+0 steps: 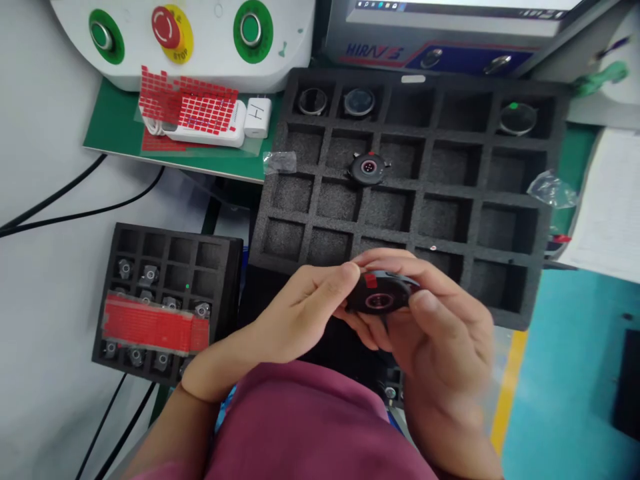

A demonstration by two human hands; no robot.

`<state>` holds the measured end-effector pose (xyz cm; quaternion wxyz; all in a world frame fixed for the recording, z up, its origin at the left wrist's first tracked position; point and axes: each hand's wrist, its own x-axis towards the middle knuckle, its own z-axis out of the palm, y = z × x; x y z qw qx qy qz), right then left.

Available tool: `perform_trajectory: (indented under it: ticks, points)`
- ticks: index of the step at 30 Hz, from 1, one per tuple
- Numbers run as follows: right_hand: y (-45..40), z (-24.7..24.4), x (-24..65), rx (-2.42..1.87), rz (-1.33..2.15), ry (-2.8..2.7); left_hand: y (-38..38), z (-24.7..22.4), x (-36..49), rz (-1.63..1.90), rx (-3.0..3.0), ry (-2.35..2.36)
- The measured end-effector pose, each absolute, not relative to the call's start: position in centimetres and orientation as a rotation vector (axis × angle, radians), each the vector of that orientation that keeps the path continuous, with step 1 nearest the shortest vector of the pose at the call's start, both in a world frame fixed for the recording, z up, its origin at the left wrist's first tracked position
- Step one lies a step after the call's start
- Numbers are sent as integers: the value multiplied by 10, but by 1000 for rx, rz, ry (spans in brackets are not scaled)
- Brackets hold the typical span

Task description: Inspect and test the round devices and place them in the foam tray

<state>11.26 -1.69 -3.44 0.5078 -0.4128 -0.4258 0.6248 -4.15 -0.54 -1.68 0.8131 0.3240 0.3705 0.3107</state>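
Between my two hands, over the near edge of the large foam tray (370, 230), is a round black smartwatch body (383, 293), its sensor side facing up and a red sticker on its rim. My left hand (310, 300) pinches it at the left, thumb by the red sticker. At the other side my right hand (445, 327) grips it between thumb and fingers. A second watch body (369, 169) lies across a divider of the tray, sensor side up, with a red mark at its top. Round watch parts (313, 101) sit in some back-row compartments.
A smaller foam tray (180, 257) at the left holds several watch parts under a red sticker sheet (155, 323). More red stickers (207, 107) lie on a white power strip (205, 135) beside a white charger (258, 118). Behind stand an emergency stop button (166, 28) and a monitor (450, 37).
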Motion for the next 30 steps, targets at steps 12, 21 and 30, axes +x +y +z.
perform_trajectory:
  ticks: [12, 21, 30]
  points:
    - [-16, -36, 99, -875, 1402, -967, -14, -16, -35, 919, 1562, 1045]
    - [-15, -47, 92, -741, 1419, -967, -18, -22, -35, 1015, 1877, 1186]
    - [-7, -42, 70, -725, 1355, -769, -12, -23, -31, 1201, 2097, 1288]
